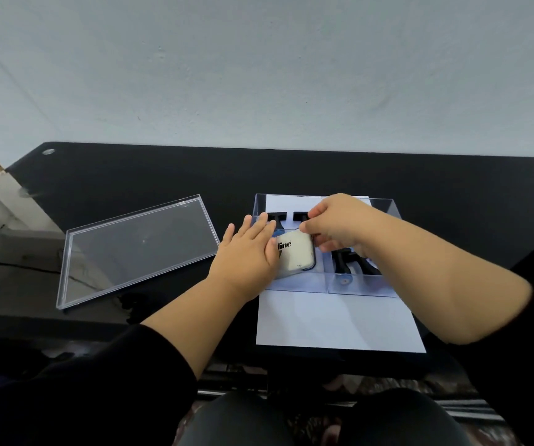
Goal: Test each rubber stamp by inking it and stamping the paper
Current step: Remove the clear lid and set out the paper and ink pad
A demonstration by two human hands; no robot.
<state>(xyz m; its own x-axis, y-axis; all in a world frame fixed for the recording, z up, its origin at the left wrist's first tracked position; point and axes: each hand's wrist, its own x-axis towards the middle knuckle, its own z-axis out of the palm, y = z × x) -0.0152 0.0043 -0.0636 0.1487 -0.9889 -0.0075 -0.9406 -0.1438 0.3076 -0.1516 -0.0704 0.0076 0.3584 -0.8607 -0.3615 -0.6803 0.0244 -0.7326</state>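
A clear plastic box [360,286] stands on a white sheet of paper [336,323] on the black table. Inside it lies a white ink pad case [294,257] with black lettering on its lid. Black-handled rubber stamps lie in the box, two at the back [280,217] and others at the front right [347,262]. My left hand [246,255] lies flat with straight fingers against the box's left side and the case. My right hand [336,225] pinches the far right corner of the ink pad case.
A clear plastic lid [137,246] lies flat on the table to the left of the box. The table's far edge meets a pale wall. My dark-clothed knees are under the near edge of the table.
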